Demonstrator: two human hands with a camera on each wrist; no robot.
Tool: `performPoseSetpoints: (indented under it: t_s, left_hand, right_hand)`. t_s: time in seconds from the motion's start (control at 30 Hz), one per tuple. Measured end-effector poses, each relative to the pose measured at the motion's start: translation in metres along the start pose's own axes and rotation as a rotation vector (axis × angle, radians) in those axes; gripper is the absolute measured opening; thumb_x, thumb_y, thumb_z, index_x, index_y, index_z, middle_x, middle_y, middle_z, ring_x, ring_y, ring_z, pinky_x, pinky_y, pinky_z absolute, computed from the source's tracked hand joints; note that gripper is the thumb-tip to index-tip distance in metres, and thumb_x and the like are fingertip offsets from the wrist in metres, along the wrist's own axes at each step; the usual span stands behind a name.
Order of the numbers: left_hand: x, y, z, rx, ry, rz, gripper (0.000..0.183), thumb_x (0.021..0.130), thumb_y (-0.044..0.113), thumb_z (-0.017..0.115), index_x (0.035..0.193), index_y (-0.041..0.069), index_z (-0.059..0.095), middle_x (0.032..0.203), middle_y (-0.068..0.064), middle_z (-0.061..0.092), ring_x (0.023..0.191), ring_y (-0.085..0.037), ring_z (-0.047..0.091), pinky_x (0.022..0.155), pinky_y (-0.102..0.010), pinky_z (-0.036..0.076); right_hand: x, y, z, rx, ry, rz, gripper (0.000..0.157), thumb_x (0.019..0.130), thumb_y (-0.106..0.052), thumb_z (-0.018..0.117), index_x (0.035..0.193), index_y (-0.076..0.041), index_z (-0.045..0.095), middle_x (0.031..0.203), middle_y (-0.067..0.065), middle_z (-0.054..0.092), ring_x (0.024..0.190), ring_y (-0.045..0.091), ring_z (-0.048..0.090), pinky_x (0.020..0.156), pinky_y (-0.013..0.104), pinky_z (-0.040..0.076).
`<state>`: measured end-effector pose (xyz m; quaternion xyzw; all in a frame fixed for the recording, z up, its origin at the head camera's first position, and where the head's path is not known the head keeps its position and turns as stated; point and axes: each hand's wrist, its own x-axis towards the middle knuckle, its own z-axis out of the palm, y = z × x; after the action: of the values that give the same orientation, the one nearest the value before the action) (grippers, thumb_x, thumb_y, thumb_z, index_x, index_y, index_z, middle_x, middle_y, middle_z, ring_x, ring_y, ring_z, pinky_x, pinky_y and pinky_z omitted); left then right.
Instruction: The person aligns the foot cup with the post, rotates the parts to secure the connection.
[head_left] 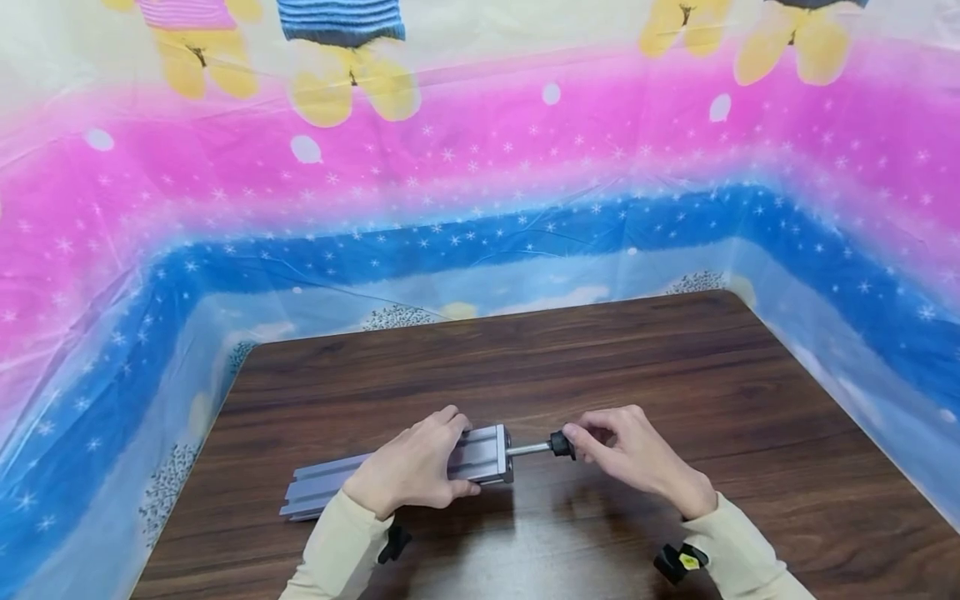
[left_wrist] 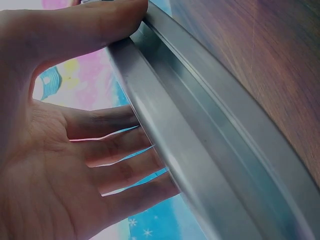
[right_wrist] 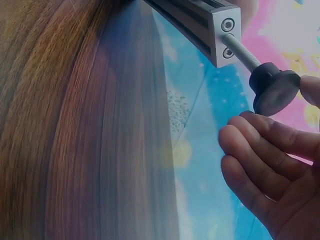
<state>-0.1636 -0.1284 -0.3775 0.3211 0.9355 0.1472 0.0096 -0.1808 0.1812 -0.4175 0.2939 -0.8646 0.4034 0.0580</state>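
Observation:
A grey aluminium extrusion bar (head_left: 480, 454) with lengthwise grooves lies at a slant over the table. My left hand (head_left: 412, 467) grips it near its right end, thumb on the near side and fingers across the far side. In the left wrist view the thumb presses the edge of a groove in the bar (left_wrist: 155, 95). An end plate (right_wrist: 218, 42) with two socket screws caps the bar. From it sticks a threaded rod (right_wrist: 243, 51) carrying a black levelling foot (right_wrist: 277, 92). My right hand (head_left: 637, 454) pinches this foot's rim between thumb and fingertips.
The dark wood-grain table (head_left: 645, 367) has rounded far corners. Around its back and sides hangs a pink, blue and white printed curtain (head_left: 480, 150). Black camera mounts sit at the left wrist (head_left: 395, 543) and the right wrist (head_left: 678, 562).

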Motion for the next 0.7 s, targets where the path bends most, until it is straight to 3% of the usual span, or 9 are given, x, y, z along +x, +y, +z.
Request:
performPoseSetpoints:
  t_s: [0.1, 0.2, 0.3, 0.5, 0.7]
  left_hand:
    - [-0.0004, -0.0005, -0.0005, -0.007, -0.001, -0.012, 0.054, 0.077, 0.034, 0.086, 0.113, 0.001, 0.062, 0.1, -0.004, 0.056, 0.077, -0.011, 0.05, 0.066, -0.027, 0.048]
    - [-0.0013, -0.0013, -0.0012, -0.012, 0.007, -0.024, 0.054, 0.076, 0.033, 0.087, 0.112, 0.002, 0.062, 0.1, -0.003, 0.056, 0.076, -0.011, 0.05, 0.065, -0.028, 0.048]
    - [-0.002, -0.0019, -0.0013, -0.018, 0.007, -0.027, 0.054, 0.076, 0.032, 0.087, 0.112, 0.002, 0.062, 0.1, -0.003, 0.056, 0.076, -0.011, 0.049, 0.065, -0.028, 0.047]
    - [-0.0009, -0.002, 0.0013, -0.019, -0.009, -0.028, 0.055, 0.077, 0.033, 0.087, 0.114, 0.001, 0.062, 0.1, -0.003, 0.056, 0.077, -0.012, 0.049, 0.066, -0.028, 0.048]
    - [0.0007, -0.0018, 0.0013, -0.015, -0.005, -0.027, 0.054, 0.077, 0.032, 0.087, 0.113, 0.001, 0.062, 0.099, -0.004, 0.056, 0.077, -0.012, 0.049, 0.069, -0.03, 0.048]
  right_hand:
    - [-0.0031, 0.0025, -0.0029, -0.028, 0.022, -0.065, 0.012, 0.1, -0.025, 0.065, 0.106, -0.02, 0.073, 0.095, -0.006, 0.075, 0.084, 0.006, 0.071, 0.075, 0.029, 0.058]
    - [-0.0059, 0.0049, -0.0043, -0.041, 0.051, -0.177, 0.042, 0.091, -0.021, 0.077, 0.131, -0.016, 0.066, 0.119, -0.002, 0.073, 0.105, 0.011, 0.071, 0.088, 0.034, 0.057]
    - [-0.0066, 0.0051, -0.0039, -0.011, 0.049, -0.252, 0.061, 0.085, -0.018, 0.083, 0.14, -0.014, 0.059, 0.13, 0.002, 0.069, 0.114, 0.016, 0.069, 0.092, 0.036, 0.056]
    - [-0.005, 0.0039, -0.0012, 0.012, 0.06, -0.282, 0.051, 0.084, -0.014, 0.083, 0.132, -0.018, 0.066, 0.124, 0.001, 0.072, 0.105, 0.016, 0.072, 0.086, 0.034, 0.058]
    - [-0.0034, 0.0034, -0.001, 0.031, 0.055, -0.248, 0.038, 0.089, -0.012, 0.077, 0.126, -0.015, 0.07, 0.113, -0.002, 0.075, 0.096, 0.008, 0.072, 0.083, 0.03, 0.058]
